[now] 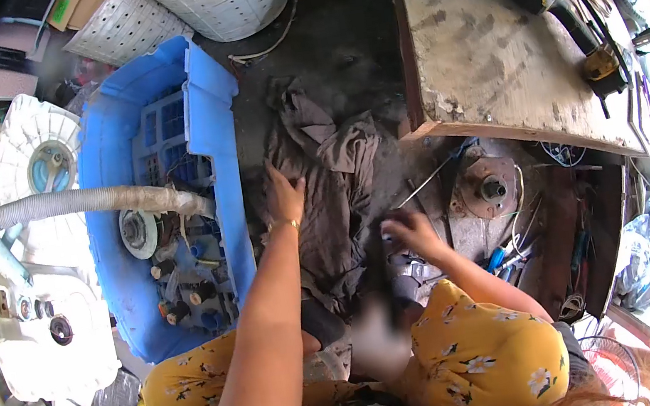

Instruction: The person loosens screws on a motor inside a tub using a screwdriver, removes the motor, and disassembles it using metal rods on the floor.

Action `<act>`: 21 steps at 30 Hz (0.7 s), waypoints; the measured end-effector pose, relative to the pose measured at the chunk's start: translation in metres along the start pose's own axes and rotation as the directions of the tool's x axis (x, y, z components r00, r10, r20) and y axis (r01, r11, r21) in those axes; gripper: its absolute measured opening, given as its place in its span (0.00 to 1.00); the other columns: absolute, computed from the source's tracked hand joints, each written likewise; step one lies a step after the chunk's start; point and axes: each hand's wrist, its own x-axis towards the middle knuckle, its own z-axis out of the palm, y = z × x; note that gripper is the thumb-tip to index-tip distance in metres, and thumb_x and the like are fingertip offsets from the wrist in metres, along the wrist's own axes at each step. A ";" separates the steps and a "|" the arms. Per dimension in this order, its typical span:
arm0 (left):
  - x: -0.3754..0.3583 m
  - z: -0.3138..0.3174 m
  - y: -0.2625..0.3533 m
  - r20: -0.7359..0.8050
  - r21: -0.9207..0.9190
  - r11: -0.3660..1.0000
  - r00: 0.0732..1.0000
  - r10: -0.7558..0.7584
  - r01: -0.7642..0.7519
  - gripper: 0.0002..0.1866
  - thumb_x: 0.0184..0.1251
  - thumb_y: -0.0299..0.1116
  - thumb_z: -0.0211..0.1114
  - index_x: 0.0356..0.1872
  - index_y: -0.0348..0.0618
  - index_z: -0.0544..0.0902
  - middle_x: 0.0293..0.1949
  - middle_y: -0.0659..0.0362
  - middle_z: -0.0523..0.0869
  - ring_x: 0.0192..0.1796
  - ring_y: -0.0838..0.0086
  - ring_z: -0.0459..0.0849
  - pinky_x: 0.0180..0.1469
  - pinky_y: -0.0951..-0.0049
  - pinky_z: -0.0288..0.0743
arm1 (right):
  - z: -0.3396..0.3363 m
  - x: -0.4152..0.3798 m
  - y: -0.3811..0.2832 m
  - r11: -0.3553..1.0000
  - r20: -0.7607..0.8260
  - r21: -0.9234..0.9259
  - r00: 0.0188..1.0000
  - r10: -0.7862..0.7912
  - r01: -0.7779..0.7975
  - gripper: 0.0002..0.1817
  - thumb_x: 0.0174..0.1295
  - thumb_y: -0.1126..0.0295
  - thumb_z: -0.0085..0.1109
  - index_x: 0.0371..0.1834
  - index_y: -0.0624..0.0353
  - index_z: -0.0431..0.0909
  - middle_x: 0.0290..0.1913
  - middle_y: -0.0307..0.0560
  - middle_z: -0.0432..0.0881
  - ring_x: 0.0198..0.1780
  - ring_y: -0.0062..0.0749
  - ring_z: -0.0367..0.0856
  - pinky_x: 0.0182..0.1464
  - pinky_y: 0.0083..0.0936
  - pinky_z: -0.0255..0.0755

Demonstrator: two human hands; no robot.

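Note:
A dark, crumpled cloth (324, 224) lies on the floor between my legs. My left hand (288, 197) rests on its left side, fingers stretched out and thumb apart. To the right of the cloth, my right hand (415, 233) is closed with its fingers curled. Something small and pale shows at those fingertips, too small to name. Just beyond the right hand lies a long thin metal rod (427, 181) with a blue end. A round, rusty metal part with a central shaft (491, 188) sits farther right.
At my left stands a blue plastic housing (119, 259) with a grey corrugated hose (81, 201) across it. A wooden table (479, 54) juts in from the right, with a cordless drill (581, 30) on it. White perforated drums (223, 0) stand at the back.

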 end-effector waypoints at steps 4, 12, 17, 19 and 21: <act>0.044 -0.047 0.026 0.447 0.231 0.961 0.861 -0.242 0.150 0.33 0.54 0.46 0.64 0.55 0.29 0.73 0.52 0.42 0.78 0.54 0.52 0.77 0.58 0.63 0.69 | 0.081 0.044 0.027 0.715 -0.183 -0.699 0.961 -0.207 0.021 0.22 0.52 0.57 0.67 0.38 0.66 0.77 0.31 0.54 0.81 0.28 0.38 0.79 0.35 0.31 0.75; 0.060 -0.207 0.116 0.288 -0.520 0.851 0.953 0.094 0.074 0.23 0.64 0.47 0.58 0.49 0.35 0.78 0.50 0.57 0.79 0.52 0.73 0.75 0.56 0.73 0.66 | 0.067 0.056 -0.067 0.909 0.044 0.360 0.969 -0.243 0.212 0.22 0.62 0.67 0.56 0.55 0.69 0.66 0.51 0.47 0.74 0.50 0.28 0.71 0.52 0.25 0.67; 0.049 -0.256 0.128 -0.041 -0.580 0.806 0.993 0.112 -0.115 0.23 0.61 0.39 0.62 0.52 0.33 0.72 0.48 0.56 0.79 0.50 0.74 0.75 0.56 0.72 0.66 | 0.061 0.031 -0.149 0.708 -0.119 -0.029 0.701 -0.703 0.705 0.20 0.56 0.75 0.63 0.48 0.65 0.65 0.46 0.49 0.75 0.46 0.34 0.76 0.49 0.28 0.70; 0.039 -0.246 0.107 -0.169 -0.414 0.897 0.981 0.094 -0.157 0.25 0.60 0.38 0.62 0.54 0.31 0.69 0.48 0.54 0.79 0.51 0.72 0.75 0.57 0.70 0.66 | 0.062 0.026 -0.147 0.670 -0.146 -0.172 0.654 -0.742 0.722 0.20 0.54 0.75 0.63 0.47 0.64 0.66 0.45 0.52 0.76 0.47 0.42 0.77 0.49 0.29 0.70; 0.014 -0.225 0.087 -0.221 -0.178 0.965 0.963 0.152 -0.193 0.24 0.59 0.37 0.61 0.55 0.40 0.67 0.48 0.44 0.79 0.51 0.55 0.79 0.54 0.62 0.69 | 0.060 0.025 -0.129 0.663 -0.120 -0.319 0.665 -0.737 0.677 0.21 0.51 0.76 0.64 0.47 0.64 0.67 0.46 0.55 0.75 0.48 0.48 0.76 0.50 0.30 0.70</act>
